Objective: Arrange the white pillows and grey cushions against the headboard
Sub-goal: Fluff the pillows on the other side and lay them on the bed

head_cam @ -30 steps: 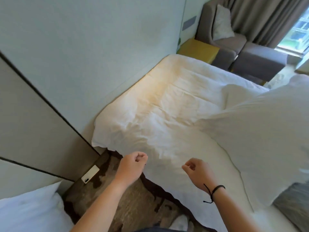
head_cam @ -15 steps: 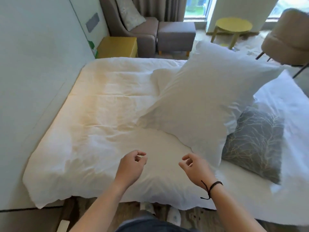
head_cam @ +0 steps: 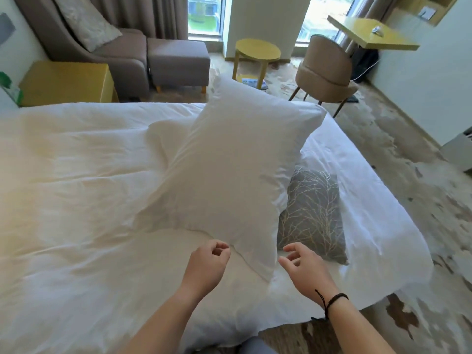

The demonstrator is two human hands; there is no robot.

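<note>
A large white pillow (head_cam: 229, 175) lies tilted on the white bed (head_cam: 76, 187), propped on a grey cushion with a pale branch pattern (head_cam: 313, 213) that shows at its right side. My left hand (head_cam: 208, 264) hovers just left of the pillow's near corner, fingers loosely curled and holding nothing. My right hand (head_cam: 304, 267), a black cord on its wrist, hovers just right of that corner, fingers apart and empty. The headboard is out of view.
Beyond the bed stand a yellow bedside cube (head_cam: 66, 83), a brown armchair (head_cam: 102, 44) with a pale cushion and footstool (head_cam: 178, 62), a round yellow table (head_cam: 256, 51), a tan chair (head_cam: 324, 72) and a yellow desk (head_cam: 370, 34). Patterned carpet runs along the bed's right.
The view has swung right from the wall side of the bed to the pillow and grey cushion. Both hands stay raised and empty, now close to the pillow's near corner.
</note>
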